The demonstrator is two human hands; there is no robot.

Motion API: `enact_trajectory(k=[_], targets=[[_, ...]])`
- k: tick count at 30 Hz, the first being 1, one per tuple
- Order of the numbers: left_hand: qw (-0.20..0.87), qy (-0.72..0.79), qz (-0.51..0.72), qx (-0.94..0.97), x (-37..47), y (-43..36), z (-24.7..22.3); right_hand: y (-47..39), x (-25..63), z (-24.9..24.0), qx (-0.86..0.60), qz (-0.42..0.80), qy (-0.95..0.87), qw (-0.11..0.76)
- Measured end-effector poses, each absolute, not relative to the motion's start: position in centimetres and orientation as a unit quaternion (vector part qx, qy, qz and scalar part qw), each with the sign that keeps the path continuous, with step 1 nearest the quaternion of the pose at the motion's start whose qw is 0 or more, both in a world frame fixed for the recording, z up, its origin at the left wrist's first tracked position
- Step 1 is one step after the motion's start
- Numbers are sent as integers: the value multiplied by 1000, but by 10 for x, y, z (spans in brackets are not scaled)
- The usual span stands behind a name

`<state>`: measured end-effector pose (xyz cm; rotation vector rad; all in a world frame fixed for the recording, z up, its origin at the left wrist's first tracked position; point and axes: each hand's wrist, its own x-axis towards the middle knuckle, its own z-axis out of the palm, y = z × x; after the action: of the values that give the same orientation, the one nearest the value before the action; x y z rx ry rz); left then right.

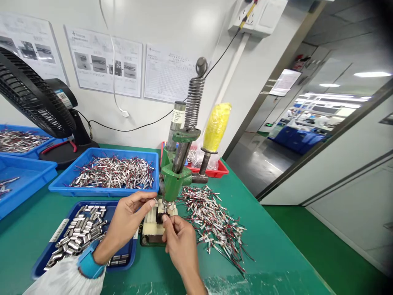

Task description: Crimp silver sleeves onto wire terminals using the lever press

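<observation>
A green hand press (pixel 173 182) with a tall spring and a yellow-wrapped handle (pixel 216 127) stands at the middle of the table. Its pale base block (pixel 153 227) lies under the ram. My left hand (pixel 130 215), with a blue band at the wrist, is at the left side of the press head; thumb and forefinger pinch something too small to make out. My right hand (pixel 179 237) is closed in front of the ram, fingertips at the dark fixture on the base; what they hold is hidden. The yellow handle is touched by neither hand.
A dark blue tray (pixel 130 256) of metal sleeves is at the left, a blue bin (pixel 106 191) of wired parts behind it. Loose wired parts (pixel 215 217) lie right of the press. A red tray (pixel 222 169) sits behind, a black fan (pixel 33 94) far left.
</observation>
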<state>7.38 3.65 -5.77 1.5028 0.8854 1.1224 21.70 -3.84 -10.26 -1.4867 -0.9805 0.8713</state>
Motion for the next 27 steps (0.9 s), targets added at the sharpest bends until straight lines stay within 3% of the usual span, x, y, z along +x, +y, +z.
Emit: enact_trajectory(k=[7, 17, 22, 27], targets=[[496, 327, 400, 698, 93, 40, -51, -34, 220, -111, -680, 285, -453, 501], [299, 338, 365, 815, 91, 35, -41, -40, 225, -110, -655, 302, -477, 503], [287, 343, 372, 814, 95, 33, -36, -46, 239, -104, -661, 307, -501, 467], [300, 343, 372, 809, 92, 32, -40, -61, 264, -86, -679, 265, -482, 486]])
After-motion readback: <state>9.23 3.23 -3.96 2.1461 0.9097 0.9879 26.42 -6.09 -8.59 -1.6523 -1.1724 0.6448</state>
